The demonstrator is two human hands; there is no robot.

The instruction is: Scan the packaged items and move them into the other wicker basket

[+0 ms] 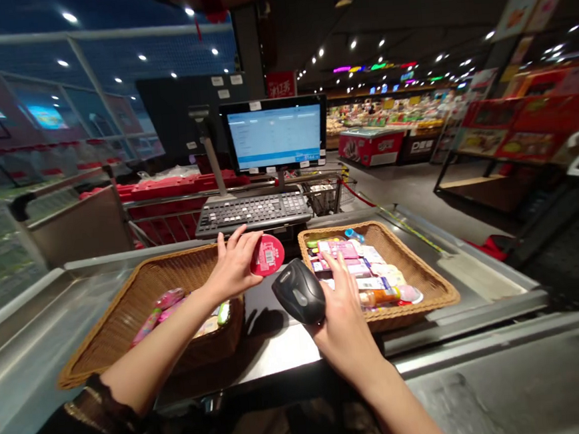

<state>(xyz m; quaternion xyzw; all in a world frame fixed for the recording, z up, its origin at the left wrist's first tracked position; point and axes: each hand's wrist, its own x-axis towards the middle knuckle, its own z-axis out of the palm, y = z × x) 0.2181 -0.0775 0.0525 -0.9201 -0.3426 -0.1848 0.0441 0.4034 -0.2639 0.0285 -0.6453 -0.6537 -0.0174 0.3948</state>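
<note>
My left hand (236, 265) grips a round red package (267, 255) by its edge, its white barcode label turned toward me. A black handheld barcode scanner (299, 292) is in my right hand (344, 306), its head pointing left toward the package, with a small gap between them. Under my left forearm stands a brown wicker basket (139, 282) with pink and green packets in it. Beside my right hand, a second wicker basket (438, 290) holds many small packaged goods, among them an orange-brown bottle (379, 297). My right fingertips partly cover these goods.
Behind the baskets are a black keyboard (253, 211) and a lit monitor (277, 136) on a stand. The metal counter (280, 351) runs beneath both baskets. A shopping cart (325, 193) stands beyond the keyboard, and a red freezer (371, 147) farther off.
</note>
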